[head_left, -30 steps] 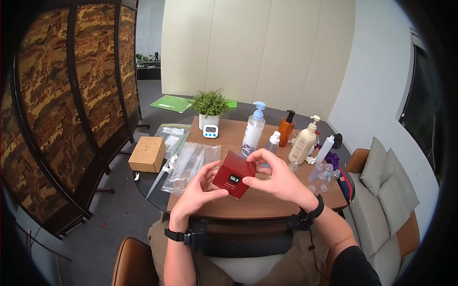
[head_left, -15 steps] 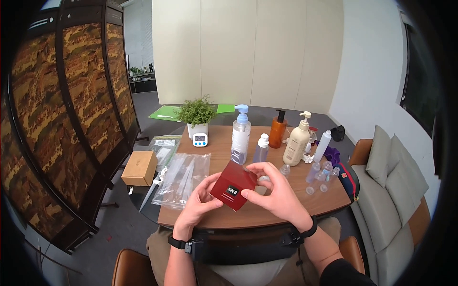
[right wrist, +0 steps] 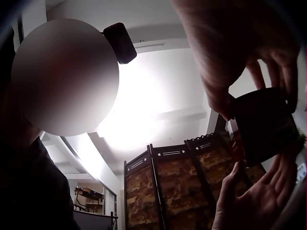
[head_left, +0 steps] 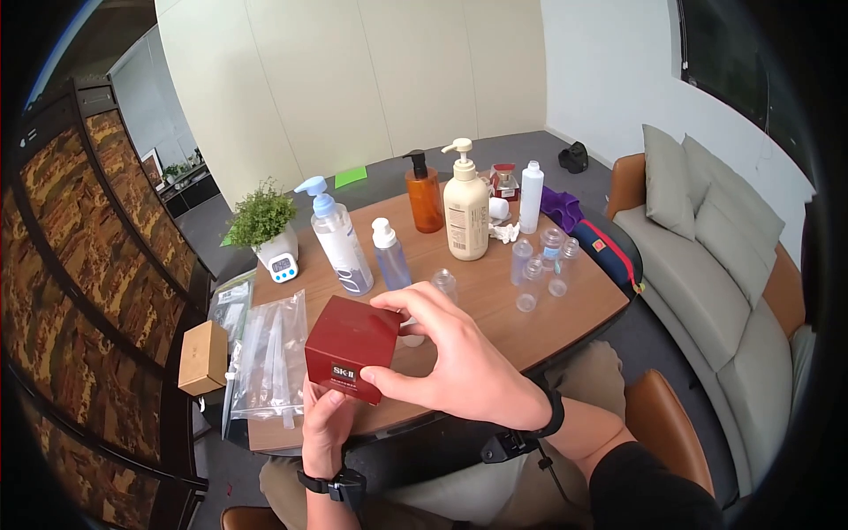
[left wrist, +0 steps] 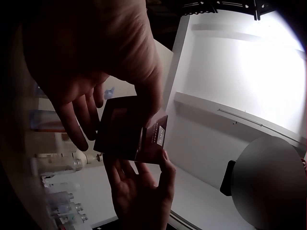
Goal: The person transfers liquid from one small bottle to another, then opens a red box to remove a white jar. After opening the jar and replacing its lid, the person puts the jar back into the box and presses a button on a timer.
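A dark red SK-II carton (head_left: 352, 337) is held between both hands above the front of the table, tilted with its black label facing the person. My right hand (head_left: 455, 362) pinches its right side, thumb on the labelled face and fingers over the far edge. From below left, my left hand (head_left: 325, 428) supports it with the thumb near the lower front edge; the other fingers are mostly hidden behind the carton in the head view. In the left wrist view, the carton's underside (left wrist: 117, 127) shows between the two hands.
Behind the carton stand a blue-topped pump bottle (head_left: 340, 243), a small white-capped bottle (head_left: 391, 256), an amber pump bottle (head_left: 424, 199) and a cream pump bottle (head_left: 466, 212). Several small clear bottles (head_left: 530, 283) stand right. Plastic bags (head_left: 269, 353) and a cardboard box (head_left: 203, 358) lie left.
The head view has swung toward the right, so the table things appear further left. The carton has tipped to show more of its top, and the left hand has slid lower beneath it.
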Motion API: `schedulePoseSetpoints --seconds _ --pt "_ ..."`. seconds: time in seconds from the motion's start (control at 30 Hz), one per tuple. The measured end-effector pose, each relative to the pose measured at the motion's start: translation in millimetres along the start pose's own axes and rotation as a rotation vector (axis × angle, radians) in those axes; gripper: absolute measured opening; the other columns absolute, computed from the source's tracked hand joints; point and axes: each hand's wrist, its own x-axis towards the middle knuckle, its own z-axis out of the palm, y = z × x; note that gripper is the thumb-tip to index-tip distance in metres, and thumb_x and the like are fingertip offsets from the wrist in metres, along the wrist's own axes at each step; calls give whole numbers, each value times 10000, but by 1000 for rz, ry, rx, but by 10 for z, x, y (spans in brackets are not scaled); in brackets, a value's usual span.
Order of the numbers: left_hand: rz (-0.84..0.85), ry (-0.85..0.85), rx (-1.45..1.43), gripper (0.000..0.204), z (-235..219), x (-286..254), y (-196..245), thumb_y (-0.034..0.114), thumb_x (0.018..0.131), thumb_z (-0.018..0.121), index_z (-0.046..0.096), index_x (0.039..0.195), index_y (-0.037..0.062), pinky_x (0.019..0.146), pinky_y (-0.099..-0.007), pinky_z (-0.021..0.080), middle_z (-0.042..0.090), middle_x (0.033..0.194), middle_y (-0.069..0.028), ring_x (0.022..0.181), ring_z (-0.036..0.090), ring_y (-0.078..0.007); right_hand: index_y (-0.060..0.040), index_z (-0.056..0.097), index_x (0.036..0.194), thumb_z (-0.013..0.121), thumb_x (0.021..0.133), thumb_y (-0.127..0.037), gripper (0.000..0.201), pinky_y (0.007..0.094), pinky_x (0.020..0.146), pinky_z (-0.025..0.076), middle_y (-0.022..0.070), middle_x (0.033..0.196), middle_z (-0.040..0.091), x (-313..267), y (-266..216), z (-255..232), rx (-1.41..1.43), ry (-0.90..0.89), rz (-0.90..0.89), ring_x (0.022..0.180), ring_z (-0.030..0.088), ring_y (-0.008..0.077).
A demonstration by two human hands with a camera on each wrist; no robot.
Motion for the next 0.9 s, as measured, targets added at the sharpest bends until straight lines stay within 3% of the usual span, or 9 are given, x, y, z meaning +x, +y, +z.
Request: schedulePoseSetpoints --seconds 0.17,0.27,0.4,0.7,0.77,0.83,0.9 --pt "-31 28 -84 981 202 13 -113 405 895 857 376 1680 66 1285 -492 409 535 1637 -111 1528 519 -273 57 596 1429 908 923 -242 666 417 1063 601 204 1334 678 -8 23 19 -13 67 -15 1200 731 304" --pt "-45 67 -114 964 293 6 -172 470 895 829 397 1676 107 1262 -485 414 537 1639 -77 1525 517 -253 69 610 1404 919 916 -244 657 420 1033 627 237 1286 750 -5 37 26 26 99 14 1191 764 307" --pt "-75 66 -118 943 338 -7 -224 502 887 798 426 1665 120 1248 -489 416 552 1629 -59 1516 526 -240 49 633 1386 928 907 -253 639 412 1009 626 227 1257 751 7 25 11 -16 100 21 1171 762 297" --pt "-10 12 -167 860 472 18 -202 509 964 710 436 1665 92 1236 -523 438 559 1644 -103 1527 532 -261 64 684 1347 882 964 -215 513 395 938 639 183 1218 755 37 -4 62 -119 75 -17 1109 772 266" --pt "1 12 -158 855 435 22 -217 507 986 689 427 1670 66 1217 -554 467 566 1638 -130 1518 549 -281 62 695 1341 863 986 -207 476 394 920 644 179 1204 759 49 4 79 -99 66 -13 1092 774 259" --pt "43 -15 -206 832 464 45 -209 427 1013 703 403 1652 -13 1156 -548 557 582 1594 -184 1448 617 -315 59 702 1331 856 993 -204 455 388 914 647 175 1182 764 56 16 81 -100 83 2 1078 775 260" --pt "47 -13 -212 816 447 40 -220 412 1013 691 408 1650 -13 1162 -554 555 591 1586 -182 1444 621 -312 53 715 1315 862 989 -204 441 380 903 648 174 1162 767 55 51 88 -83 82 3 1060 776 253"
